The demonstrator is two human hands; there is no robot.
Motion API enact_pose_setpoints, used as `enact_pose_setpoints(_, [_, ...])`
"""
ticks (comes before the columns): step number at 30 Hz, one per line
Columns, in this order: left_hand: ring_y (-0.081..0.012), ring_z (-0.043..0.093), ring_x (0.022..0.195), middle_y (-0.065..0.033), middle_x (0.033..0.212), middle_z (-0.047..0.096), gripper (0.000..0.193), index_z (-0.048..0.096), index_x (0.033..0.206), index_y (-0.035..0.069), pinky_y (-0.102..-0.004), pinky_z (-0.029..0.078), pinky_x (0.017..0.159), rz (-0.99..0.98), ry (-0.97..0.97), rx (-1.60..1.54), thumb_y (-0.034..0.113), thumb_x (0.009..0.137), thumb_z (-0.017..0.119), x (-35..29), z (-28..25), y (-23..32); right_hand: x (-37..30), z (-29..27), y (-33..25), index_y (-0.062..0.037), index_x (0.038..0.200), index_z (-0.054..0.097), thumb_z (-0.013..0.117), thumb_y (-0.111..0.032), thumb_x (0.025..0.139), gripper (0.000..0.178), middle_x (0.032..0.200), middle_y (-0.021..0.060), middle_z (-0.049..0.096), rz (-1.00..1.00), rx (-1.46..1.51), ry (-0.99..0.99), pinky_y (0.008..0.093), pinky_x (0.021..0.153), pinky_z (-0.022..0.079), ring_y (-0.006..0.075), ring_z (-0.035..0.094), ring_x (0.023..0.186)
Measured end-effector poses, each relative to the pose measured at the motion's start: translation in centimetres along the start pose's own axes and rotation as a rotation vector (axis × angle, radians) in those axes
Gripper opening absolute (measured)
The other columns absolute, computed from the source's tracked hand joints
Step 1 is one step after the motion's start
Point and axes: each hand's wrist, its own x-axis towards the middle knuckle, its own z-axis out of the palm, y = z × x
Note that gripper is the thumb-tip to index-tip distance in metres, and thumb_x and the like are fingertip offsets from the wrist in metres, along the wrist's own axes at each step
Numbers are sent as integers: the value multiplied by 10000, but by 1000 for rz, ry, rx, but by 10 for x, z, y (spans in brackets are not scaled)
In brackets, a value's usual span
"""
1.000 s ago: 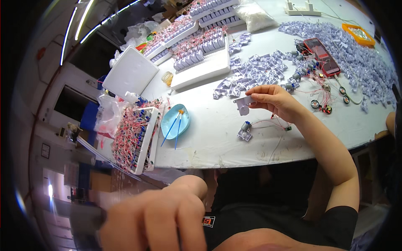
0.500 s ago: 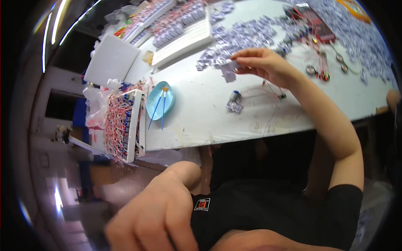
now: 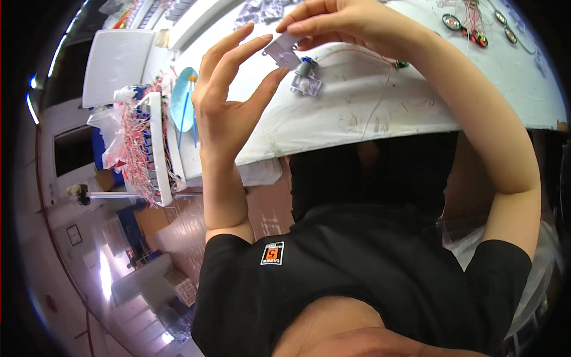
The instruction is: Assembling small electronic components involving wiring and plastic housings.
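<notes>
My right hand (image 3: pixel 357 27) pinches a small white plastic housing (image 3: pixel 284 51) between thumb and fingers, above the near part of the table. On the left, my left hand (image 3: pixel 229 98) is raised with its fingers spread and its thumb apart. Its fingertips come close to the housing's left edge; whether they touch it I cannot tell. Just below the housing, a small motor (image 3: pixel 306 66) sits on a clear plastic piece (image 3: pixel 307 86) on the table. Thin red and white wires run from there to a small green part (image 3: pixel 401 63).
To the left stands a white foam tray (image 3: pixel 157 149) full of red and white wires and motors. Beside it is a blue dish (image 3: pixel 181 98) with two blue-handled brushes. A white foam lid (image 3: pixel 116 65) is behind. Wired round parts (image 3: pixel 467 30) lie at the far right.
My left hand has risen from low in front of my body to beside the housing. My right hand has brought the housing nearer and left. The view has shifted too.
</notes>
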Motion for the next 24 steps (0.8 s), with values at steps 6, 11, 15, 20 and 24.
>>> enact_pose_setpoints(6, [-254,697,997,-113,1133,709,401,747,1067,85,-340,554,852,-4,-11,76,52,687,870,-9,15,10,1,-2,3,52,1171,665,684,-162,936,318,1025,110,711,-26,18,57,280,873,536,155,659,917])
enact_pose_setpoints(11, [-247,699,986,-126,1108,711,422,740,1069,51,-335,553,863,-89,75,55,21,670,874,-28,22,2,-10,11,-10,25,1154,684,675,-271,941,365,1021,108,717,-130,-272,45,286,860,531,155,667,911])
enact_pose_setpoints(15, [-213,685,1005,-148,1094,700,390,684,1119,-53,-322,551,915,-501,150,-507,-82,750,807,-49,35,20,-31,17,-41,12,1161,680,686,-283,902,392,1072,175,717,-50,-877,259,346,884,519,267,678,976])
enact_pose_setpoints(20, [-232,687,1019,-210,1089,696,316,628,1184,-99,-334,556,919,-646,195,-498,-68,877,695,-62,29,32,-42,5,-46,-11,1138,701,728,-211,832,366,1081,170,722,-103,-1007,-41,351,880,524,273,681,1004])
enact_pose_setpoints(24, [-240,685,1026,-211,1082,696,311,619,1194,-98,-362,547,941,-626,225,-586,-51,893,684,-69,34,27,-25,61,-57,-50,1054,741,721,-144,790,281,1023,142,742,266,-1200,244,369,830,539,276,700,955])
